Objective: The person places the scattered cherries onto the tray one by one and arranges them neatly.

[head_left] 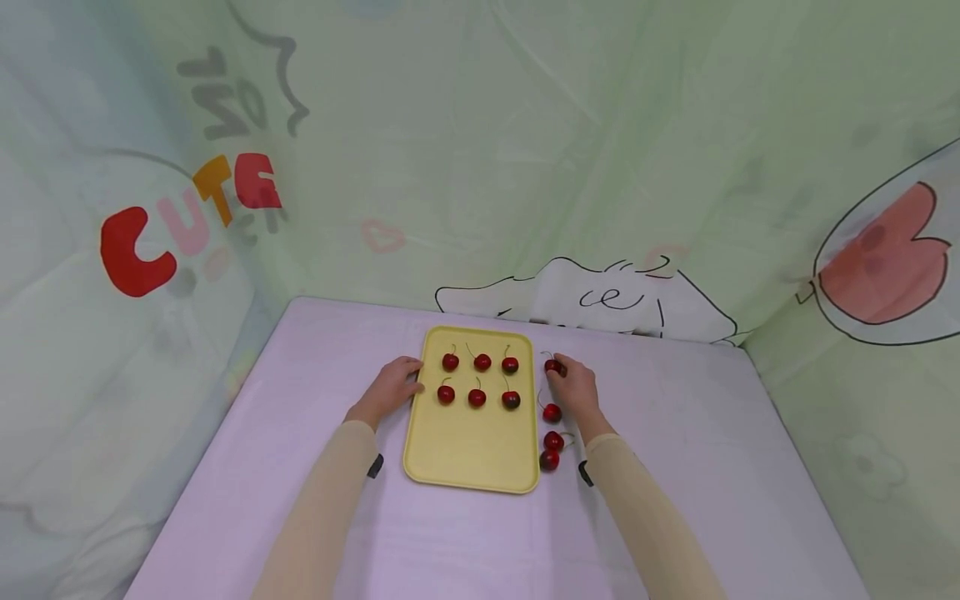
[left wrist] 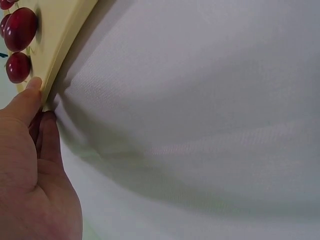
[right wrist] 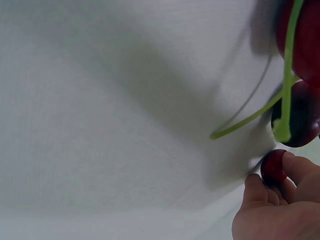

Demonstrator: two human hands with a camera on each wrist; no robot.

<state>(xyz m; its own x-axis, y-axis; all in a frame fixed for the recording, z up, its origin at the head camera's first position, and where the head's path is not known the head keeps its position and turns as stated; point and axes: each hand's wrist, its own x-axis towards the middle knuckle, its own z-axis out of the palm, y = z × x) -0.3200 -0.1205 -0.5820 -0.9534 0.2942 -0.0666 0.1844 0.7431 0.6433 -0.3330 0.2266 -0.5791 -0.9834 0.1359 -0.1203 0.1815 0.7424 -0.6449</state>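
A yellow tray (head_left: 472, 450) lies on the table, bearing two rows of three red cherries with stems, one of them a front-row cherry (head_left: 477, 397). At its left edge, my left hand (head_left: 390, 388) grips the rim; in the left wrist view the thumb (left wrist: 33, 92) lies on top and the fingers are at the outer side. My right hand (head_left: 577, 387), right of the tray, pinches a dark red cherry (right wrist: 273, 167) between thumb and fingers, low at the table. Nearer me along the tray's right side lie three more cherries, the closest to that hand a stemmed cherry (head_left: 552, 413).
A pale lilac cloth covers the table (head_left: 675, 467). Printed fabric walls (head_left: 480, 167) rise at the back and both sides. Two cherries, a stemmed cherry (head_left: 554, 441) and a darker cherry (head_left: 549, 460), touch or nearly touch beside the tray's right rim, close to the right wrist.
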